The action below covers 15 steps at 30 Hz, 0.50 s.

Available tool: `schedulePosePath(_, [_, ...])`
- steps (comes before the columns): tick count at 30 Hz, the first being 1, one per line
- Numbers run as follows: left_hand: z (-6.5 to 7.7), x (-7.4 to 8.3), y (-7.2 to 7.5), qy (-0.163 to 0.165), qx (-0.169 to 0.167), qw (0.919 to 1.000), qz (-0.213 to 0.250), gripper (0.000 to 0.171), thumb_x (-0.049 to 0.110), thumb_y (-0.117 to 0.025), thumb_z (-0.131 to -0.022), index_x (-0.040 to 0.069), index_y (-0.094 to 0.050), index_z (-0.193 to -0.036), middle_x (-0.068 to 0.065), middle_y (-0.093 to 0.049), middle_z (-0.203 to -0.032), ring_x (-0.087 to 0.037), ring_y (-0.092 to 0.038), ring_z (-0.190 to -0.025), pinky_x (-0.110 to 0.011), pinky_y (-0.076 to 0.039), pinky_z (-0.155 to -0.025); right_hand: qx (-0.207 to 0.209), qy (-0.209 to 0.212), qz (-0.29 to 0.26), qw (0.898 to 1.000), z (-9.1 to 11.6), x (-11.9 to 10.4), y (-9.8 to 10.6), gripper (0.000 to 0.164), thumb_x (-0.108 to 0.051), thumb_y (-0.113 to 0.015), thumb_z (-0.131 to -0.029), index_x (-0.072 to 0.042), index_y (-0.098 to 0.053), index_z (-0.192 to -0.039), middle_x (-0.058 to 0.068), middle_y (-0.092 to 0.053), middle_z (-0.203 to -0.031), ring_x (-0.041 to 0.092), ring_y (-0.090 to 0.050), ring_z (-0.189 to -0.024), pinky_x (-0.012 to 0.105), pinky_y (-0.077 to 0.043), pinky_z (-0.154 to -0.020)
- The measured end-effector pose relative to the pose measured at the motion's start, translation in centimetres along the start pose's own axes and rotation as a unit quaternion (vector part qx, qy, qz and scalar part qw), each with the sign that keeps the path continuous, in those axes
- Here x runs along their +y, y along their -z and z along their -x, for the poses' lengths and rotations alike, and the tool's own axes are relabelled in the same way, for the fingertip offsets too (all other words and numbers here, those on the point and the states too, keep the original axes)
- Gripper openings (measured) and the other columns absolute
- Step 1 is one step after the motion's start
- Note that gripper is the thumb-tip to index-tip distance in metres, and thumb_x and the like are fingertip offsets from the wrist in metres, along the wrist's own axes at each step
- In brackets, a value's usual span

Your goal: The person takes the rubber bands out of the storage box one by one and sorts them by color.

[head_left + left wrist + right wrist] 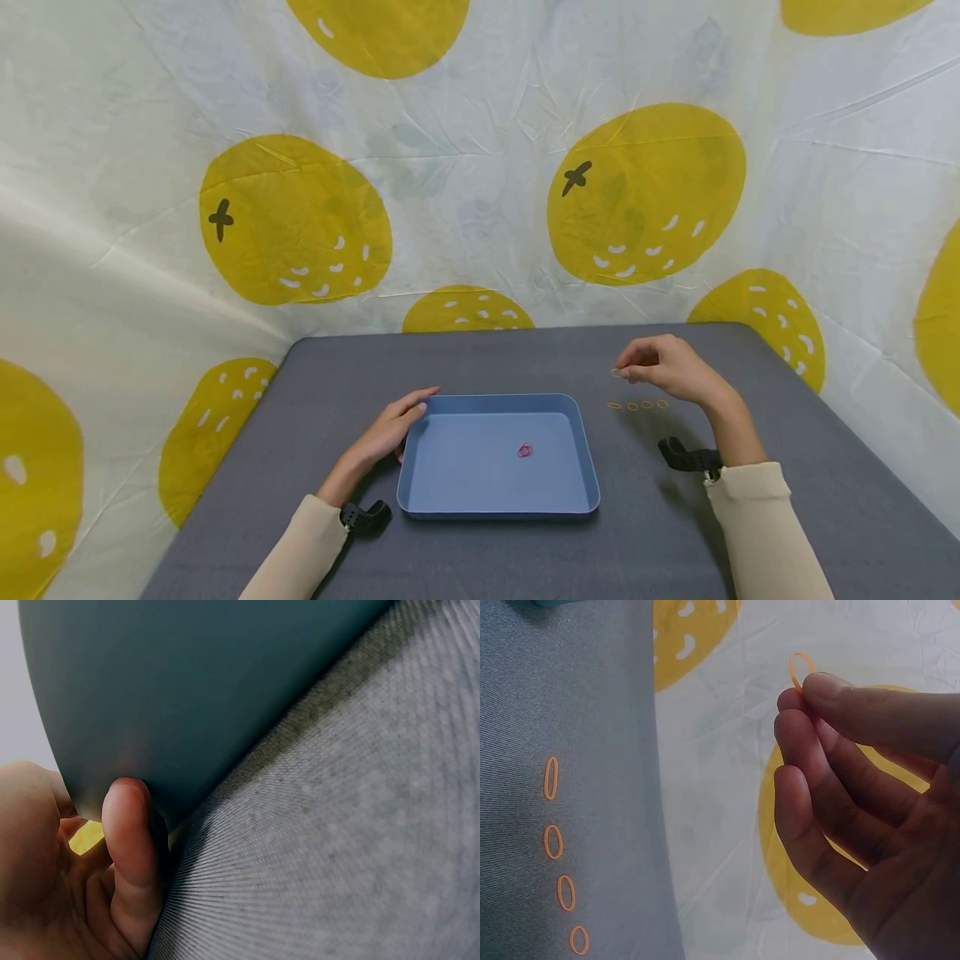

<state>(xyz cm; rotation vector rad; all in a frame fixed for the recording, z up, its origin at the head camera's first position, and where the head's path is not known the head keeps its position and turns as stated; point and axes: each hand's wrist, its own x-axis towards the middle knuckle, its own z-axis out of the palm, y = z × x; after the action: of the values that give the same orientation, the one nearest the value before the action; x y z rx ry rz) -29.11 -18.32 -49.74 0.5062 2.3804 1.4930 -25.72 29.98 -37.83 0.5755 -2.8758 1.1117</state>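
My right hand [671, 367] is raised over the far right of the table and pinches a small orange rubber band [802, 669] between thumb and fingertips. Below it, several orange rubber bands [553, 842] lie spaced in a row on the cloth. At the far left corner of a shallow blue tray [465, 479], my left hand [386, 429] holds the edge. In the left wrist view, one of its digits [127, 825] presses against the tray's outer wall. A small pink-red loop or tangle [525, 450], perhaps rubber bands, lies inside the tray, right of its middle.
Dark grey cloth [517, 567] covers the table. Behind and beside the table hangs a white curtain [472, 208] printed with large yellow fruit. Each wrist wears a black band [690, 457] with a mount.
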Motion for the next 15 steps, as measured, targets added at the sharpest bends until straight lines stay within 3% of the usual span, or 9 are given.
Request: schedulePosePath(15, [-0.18, -0.18, 0.0, 0.004, 0.003, 1.0, 0.001, 0.044, 0.035, -0.041, -0.113, 0.03, -0.045, -0.157, -0.019, -0.049, -0.154, -0.018, -0.053, -0.044, -0.034, -0.05, -0.042, -0.001, -0.012, -0.002, 1.0, -0.06, 0.92, 0.12, 0.009, -0.012, -0.073, -0.096, -0.005, -0.077, -0.102, 0.006, -0.077, -0.095, 0.009, -0.067, -0.078, 0.031, -0.057, -0.072])
